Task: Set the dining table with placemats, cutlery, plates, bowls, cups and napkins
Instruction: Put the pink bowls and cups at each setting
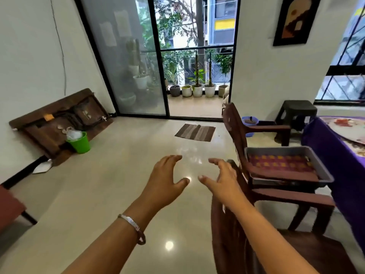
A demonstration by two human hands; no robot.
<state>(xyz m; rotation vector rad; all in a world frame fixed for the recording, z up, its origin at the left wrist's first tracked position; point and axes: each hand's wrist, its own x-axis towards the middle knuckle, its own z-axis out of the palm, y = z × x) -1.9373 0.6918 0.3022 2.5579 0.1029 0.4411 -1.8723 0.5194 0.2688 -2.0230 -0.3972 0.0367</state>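
Both hands are empty: my left hand (167, 177) and right hand (223, 178) reach out over the floor, fingers spread and loosely bent. At far right stands the dining table (324, 147) under its purple cloth. Beside it a brown chair (256, 155) carries a grey tray (324, 175) holding patterned placemats (280, 164). I judge I'm fetching; next, turn right and grasp the tray.

A grey metal tray (324, 171) rests flat across a brown chair's arms, holding a folded purple placemat (280, 164) with yellow checks. Just beside it, the table (324, 147) wears a purple cloth.
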